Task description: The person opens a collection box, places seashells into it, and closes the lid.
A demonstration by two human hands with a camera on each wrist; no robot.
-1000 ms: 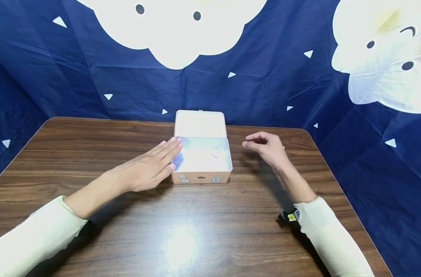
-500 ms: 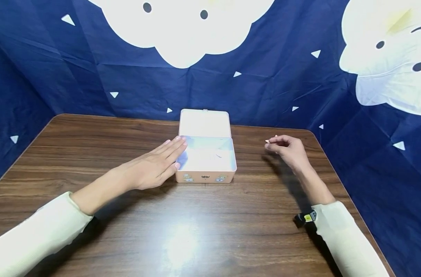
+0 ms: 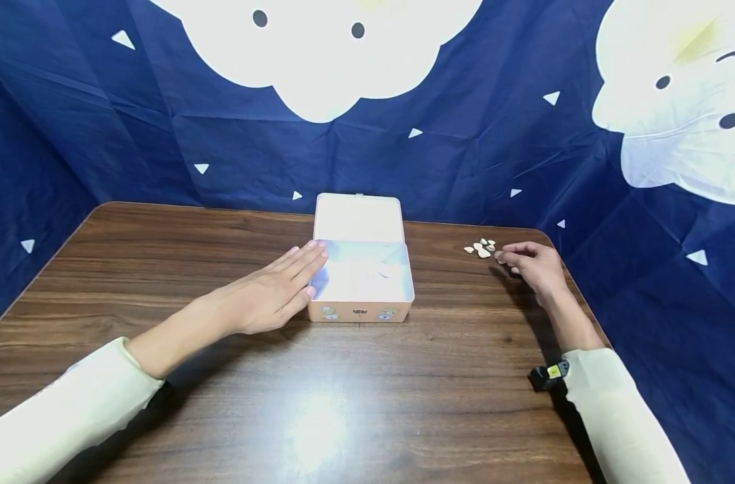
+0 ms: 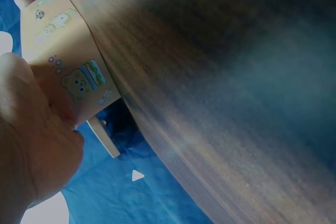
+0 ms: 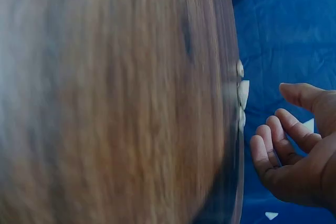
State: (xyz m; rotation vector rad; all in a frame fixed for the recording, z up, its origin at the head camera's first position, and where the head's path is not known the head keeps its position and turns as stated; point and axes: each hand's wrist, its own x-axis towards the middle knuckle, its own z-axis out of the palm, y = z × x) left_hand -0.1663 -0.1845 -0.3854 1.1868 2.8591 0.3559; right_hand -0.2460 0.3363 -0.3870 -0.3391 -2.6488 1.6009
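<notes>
An open tin box [image 3: 360, 311], peach-coloured with small cartoon bear prints, stands on the table with its lid [image 3: 360, 216] raised at the back. My left hand [image 3: 261, 290] rests on the left rim of the box, fingers straight and together; the left wrist view shows the hand [image 4: 31, 129] against the printed side. At the right, my right hand [image 3: 536, 265] hovers just beside a small cluster of pale pebble-like pieces [image 3: 483, 253]. A whitish piece [image 3: 500, 257] lies at its fingertips. In the right wrist view thumb and fingers stand apart, nothing visible between them.
The brown wooden table [image 3: 234, 403] has its back edge close to a dark blue cloth [image 3: 246, 148] with white cloud shapes. The cloth also rises along the right side. A thin pale mark [image 3: 382, 273] shows inside the box.
My right hand has moved right, from near the box past the pale pieces, bringing them into view. The left hand stays on the box; the head view has shifted slightly.
</notes>
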